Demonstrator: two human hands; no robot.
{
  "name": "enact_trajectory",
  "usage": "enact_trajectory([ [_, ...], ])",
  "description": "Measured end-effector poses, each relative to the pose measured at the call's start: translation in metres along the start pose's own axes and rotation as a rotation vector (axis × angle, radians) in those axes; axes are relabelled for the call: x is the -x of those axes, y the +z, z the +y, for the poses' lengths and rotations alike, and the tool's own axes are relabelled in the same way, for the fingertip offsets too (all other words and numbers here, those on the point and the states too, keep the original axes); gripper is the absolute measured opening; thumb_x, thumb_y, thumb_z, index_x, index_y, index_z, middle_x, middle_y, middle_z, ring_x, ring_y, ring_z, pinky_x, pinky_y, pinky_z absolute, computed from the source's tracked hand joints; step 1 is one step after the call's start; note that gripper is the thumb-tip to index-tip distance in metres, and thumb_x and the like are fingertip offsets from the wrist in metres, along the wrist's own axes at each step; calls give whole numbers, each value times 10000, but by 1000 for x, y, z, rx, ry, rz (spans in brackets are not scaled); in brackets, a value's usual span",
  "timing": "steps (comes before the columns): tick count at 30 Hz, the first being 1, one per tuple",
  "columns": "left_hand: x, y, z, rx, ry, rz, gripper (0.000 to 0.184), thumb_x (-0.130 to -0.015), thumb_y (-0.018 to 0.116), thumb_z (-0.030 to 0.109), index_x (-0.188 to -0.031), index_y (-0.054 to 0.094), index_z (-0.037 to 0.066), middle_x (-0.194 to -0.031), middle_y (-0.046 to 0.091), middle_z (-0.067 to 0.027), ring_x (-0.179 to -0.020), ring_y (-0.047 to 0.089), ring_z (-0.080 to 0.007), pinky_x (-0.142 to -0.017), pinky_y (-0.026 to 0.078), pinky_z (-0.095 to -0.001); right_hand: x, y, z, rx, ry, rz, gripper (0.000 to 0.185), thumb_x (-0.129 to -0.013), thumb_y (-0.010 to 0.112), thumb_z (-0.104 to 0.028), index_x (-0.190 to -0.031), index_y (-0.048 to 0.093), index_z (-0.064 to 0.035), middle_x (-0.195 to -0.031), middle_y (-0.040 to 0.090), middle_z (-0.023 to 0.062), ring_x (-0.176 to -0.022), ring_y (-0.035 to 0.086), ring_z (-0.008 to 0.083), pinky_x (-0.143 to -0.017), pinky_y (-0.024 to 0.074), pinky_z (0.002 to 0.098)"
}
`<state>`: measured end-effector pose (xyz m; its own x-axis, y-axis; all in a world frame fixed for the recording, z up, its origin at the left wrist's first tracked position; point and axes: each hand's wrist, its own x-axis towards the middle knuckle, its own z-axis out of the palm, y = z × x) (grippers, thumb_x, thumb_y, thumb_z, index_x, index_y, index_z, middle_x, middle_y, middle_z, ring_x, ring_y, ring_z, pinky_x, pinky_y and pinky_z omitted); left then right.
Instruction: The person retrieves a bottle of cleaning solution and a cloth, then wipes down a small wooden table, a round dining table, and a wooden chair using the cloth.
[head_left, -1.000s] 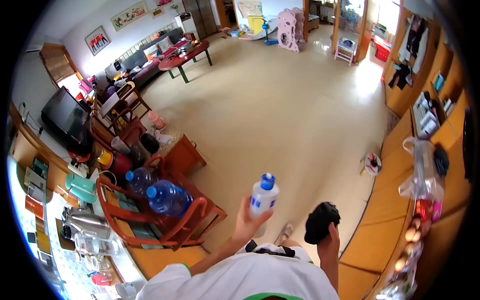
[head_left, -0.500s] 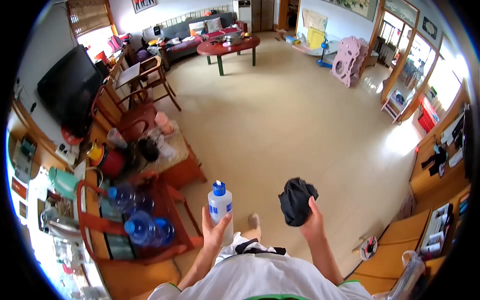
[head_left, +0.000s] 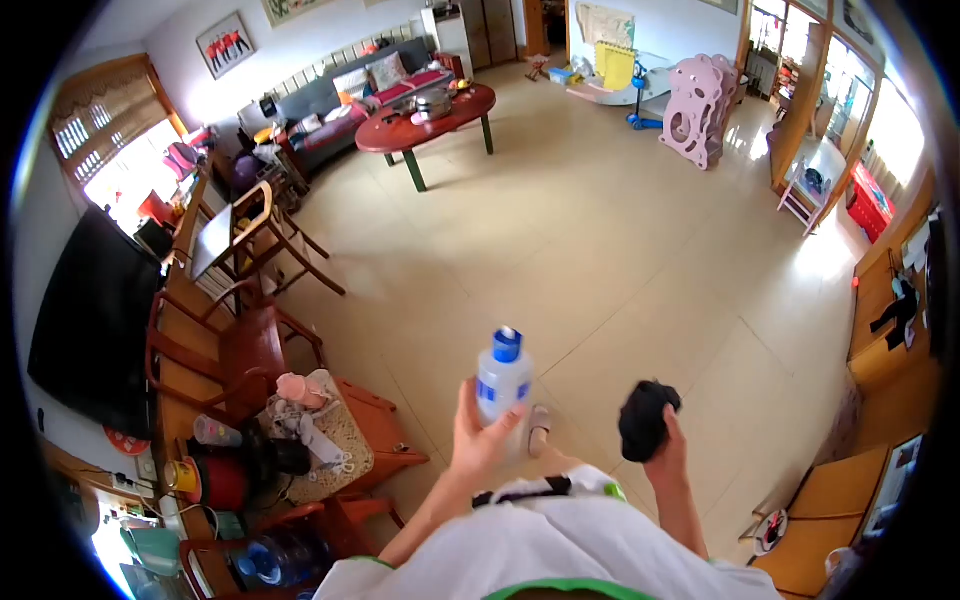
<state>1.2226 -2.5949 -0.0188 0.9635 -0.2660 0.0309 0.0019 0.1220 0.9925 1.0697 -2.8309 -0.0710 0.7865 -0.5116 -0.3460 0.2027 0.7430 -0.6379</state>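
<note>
- Bottle [head_left: 503, 388], whitish w/ blue cap [head_left: 507, 346]: near-upright, held round its body by L hand [head_left: 482, 438], grip closed on it.
- Black bundle [head_left: 643, 420]: gripped in R hand [head_left: 668, 455], well apart from bottle.
- Both over tiled floor [head_left: 600, 260], just fwd of white shirt [head_left: 570, 550].
- Side table [head_left: 348, 405] w/ speckled top off to L; red oval table [head_left: 385, 135] w/ pot [head_left: 433, 103] on it, farther back.

head view | worn on the head | faces forward and down | left hand [head_left: 482, 438] and right hand [head_left: 667, 446] near, low in frame | sofa [head_left: 318, 99] far, toward top
</note>
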Motion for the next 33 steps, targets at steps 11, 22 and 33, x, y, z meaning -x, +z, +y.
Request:
enact_trajectory([
  [11,-223,-87,-10,-42,-56,603,512,-842,738,261,-1202,452,38,-1065,568,-65,-968,541,-142,-838,460,-304,-337,311,53,294,526,-653,556,-916,634,-302,-1351,442,-14,-1257,567,74,-1143,556,158,-985,435,334],
  [22,-552,-166,-28,-159,-93,557,555,-808,748,288,-1211,460,37,-1035,601,-92,-927,588,-170,-802,486,-320,-571,433,132,248,496,-444,580,-919,592,-375,-1357,455,-21,-1333,541,111,-1231,518,226,-1065,386,392],
  [33,-850,-183,-15,-296,-124,262,731,-767,754,474,-1278,433,61,-1118,618,-140,-1040,609,-255,-879,483,-375,-791,511,149,212,291,-254,508,-940,575,-325,-1352,463,-50,-1293,554,86,-1202,525,208,-1022,414,362],
])
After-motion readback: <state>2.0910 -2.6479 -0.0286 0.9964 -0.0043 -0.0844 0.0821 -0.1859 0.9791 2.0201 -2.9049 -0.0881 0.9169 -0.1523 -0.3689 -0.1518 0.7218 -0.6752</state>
